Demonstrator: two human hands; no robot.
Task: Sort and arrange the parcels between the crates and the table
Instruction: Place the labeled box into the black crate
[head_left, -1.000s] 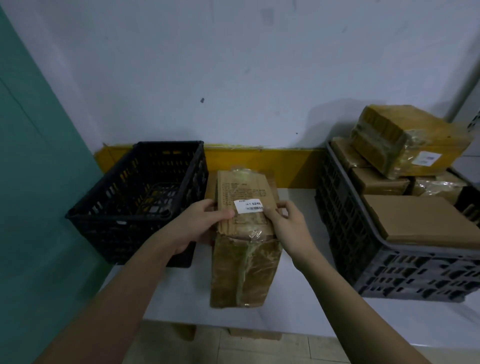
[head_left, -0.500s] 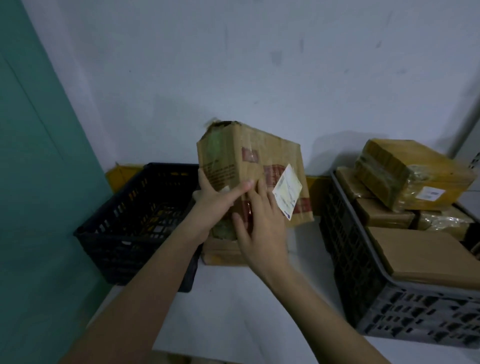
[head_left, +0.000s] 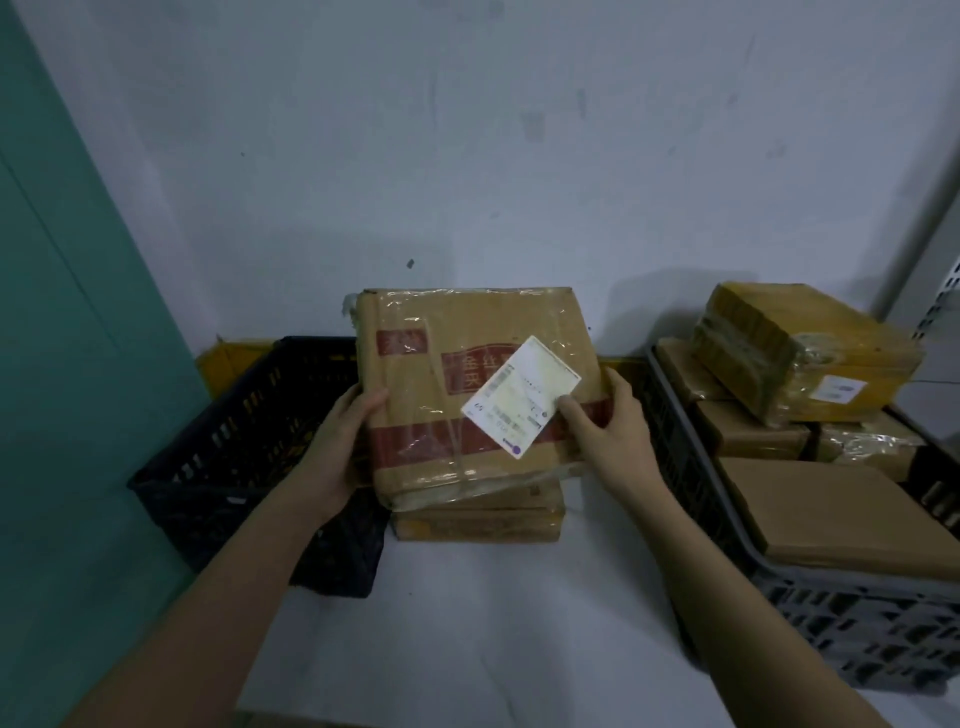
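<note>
A taped brown cardboard parcel (head_left: 441, 395) with red printing and a white label faces up between my hands. My left hand (head_left: 340, 441) grips its left edge and my right hand (head_left: 610, 431) grips its right edge. It lies tilted on top of a second brown parcel (head_left: 478, 522) resting on the white table (head_left: 467, 639). A black crate (head_left: 249, 457) stands to the left; I cannot see anything in it. A grey crate (head_left: 831, 608) on the right holds several brown parcels, with one taped parcel (head_left: 800, 358) stacked on top.
A pale wall rises directly behind the table, and a yellow strip (head_left: 234, 358) runs along its back edge. A teal panel (head_left: 78, 364) borders the left side. A metal upright (head_left: 940, 301) stands at the far right.
The parcel was turned over from its standing position and lowered flat onto the parcel on the table. My hands moved apart to its left and right edges.
</note>
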